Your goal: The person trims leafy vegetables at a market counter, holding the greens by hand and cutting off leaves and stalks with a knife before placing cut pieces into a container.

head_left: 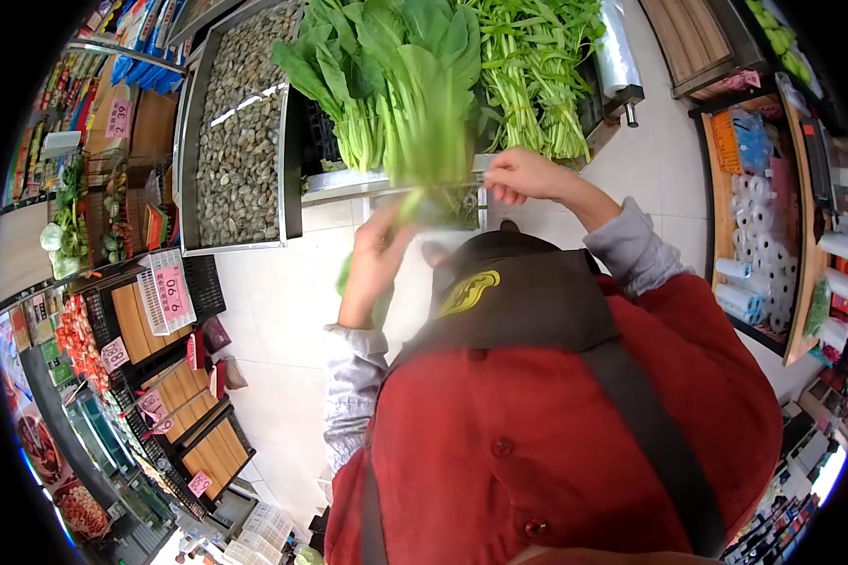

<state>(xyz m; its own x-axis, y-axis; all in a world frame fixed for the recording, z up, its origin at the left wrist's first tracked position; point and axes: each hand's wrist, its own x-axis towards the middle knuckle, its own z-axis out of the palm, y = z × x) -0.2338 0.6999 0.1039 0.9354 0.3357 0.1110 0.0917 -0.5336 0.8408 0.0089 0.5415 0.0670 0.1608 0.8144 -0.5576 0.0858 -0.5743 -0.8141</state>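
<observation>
My left hand is closed around the pale lower end of a bunch of leafy greens, both smeared by motion. The bunch's broad leaves point away from me, over the display. To the right of these stems, my right hand has its fingers curled into a pinch. Whatever it may hold is too small or hidden to tell. More leafy greens lie just left of the bunch. Thin-stemmed greens lie beyond my right hand.
A metal tray of clams stands to the left of the greens. A roll of clear plastic bags is mounted at the right. Shelves with price cards line the left side; a rack of white rolls stands right.
</observation>
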